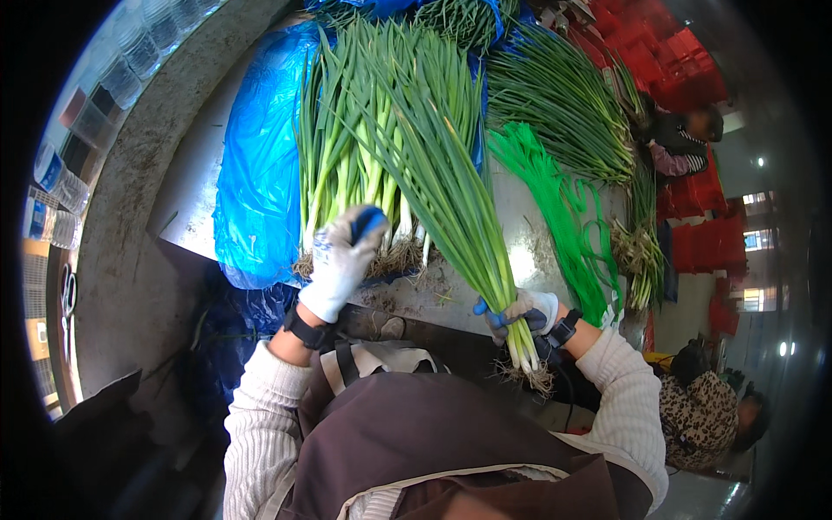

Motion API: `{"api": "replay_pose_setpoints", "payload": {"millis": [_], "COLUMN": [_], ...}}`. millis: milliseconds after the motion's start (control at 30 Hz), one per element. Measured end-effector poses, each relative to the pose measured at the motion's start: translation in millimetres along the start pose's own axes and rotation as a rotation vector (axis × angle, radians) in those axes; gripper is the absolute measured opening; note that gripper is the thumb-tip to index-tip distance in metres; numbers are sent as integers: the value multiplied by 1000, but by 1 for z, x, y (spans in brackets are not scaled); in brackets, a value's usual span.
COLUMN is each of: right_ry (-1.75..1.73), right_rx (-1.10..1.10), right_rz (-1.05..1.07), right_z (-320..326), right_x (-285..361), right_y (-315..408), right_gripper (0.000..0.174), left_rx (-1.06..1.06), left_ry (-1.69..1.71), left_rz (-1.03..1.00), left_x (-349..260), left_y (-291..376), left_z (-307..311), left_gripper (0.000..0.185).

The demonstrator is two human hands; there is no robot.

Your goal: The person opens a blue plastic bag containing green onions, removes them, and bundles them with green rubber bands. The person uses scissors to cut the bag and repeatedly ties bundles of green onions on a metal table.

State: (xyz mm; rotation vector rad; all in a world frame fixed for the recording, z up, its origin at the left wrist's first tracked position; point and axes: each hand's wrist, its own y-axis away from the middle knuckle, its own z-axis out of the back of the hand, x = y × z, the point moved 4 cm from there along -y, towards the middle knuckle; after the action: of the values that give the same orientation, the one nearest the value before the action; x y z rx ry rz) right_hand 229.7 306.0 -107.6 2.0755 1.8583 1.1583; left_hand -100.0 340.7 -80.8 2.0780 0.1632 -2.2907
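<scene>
My right hand (517, 315), in a white and blue work glove, is closed around the lower stalks of a bunch of green onions (465, 221), roots hanging below the fist and leaves slanting up to the left. My left hand (351, 250), gloved the same way, is over the root ends of a large pile of green onions (364, 143); its fingers are curled, and whether they pinch a stalk cannot be seen. That pile lies on a blue plastic bag (260, 175) on the metal table (429, 296).
Green mesh bags (559, 208) lie right of the held bunch. Another pile of green onions (552, 104) is beyond them. Plastic bottles (62, 175) and scissors (67, 292) are at the far left. Red crates (682, 58) and two other people are at the right.
</scene>
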Motion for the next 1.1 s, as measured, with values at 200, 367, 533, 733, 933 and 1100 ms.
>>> {"api": "replay_pose_setpoints", "payload": {"millis": [200,367,533,733,933,1100], "right_ry": [77,86,57,-127,18,43], "right_rx": [-76,-41,-105,47,-68,-50], "right_rz": [-29,-19,-26,64,18,-17], "right_z": [-9,-16,0,16,21,32], "right_x": [-13,-9,-16,-22,-22,-21], "right_y": [1,2,7,9,6,2], "right_gripper": [47,45,48,44,42,42], "left_rx": [90,352,329,504,724,494], "left_ry": [-764,-999,-1075,-1127,-1027,-1150], "left_rz": [-610,-897,-1063,-884,-632,-592], "left_x": [-33,-29,-35,-52,-82,-81], "left_y": [-35,-27,-7,51,114,119], "left_z": [-9,-44,-37,-9,2,34], "left_gripper": [48,35,20,22,20,21]}}
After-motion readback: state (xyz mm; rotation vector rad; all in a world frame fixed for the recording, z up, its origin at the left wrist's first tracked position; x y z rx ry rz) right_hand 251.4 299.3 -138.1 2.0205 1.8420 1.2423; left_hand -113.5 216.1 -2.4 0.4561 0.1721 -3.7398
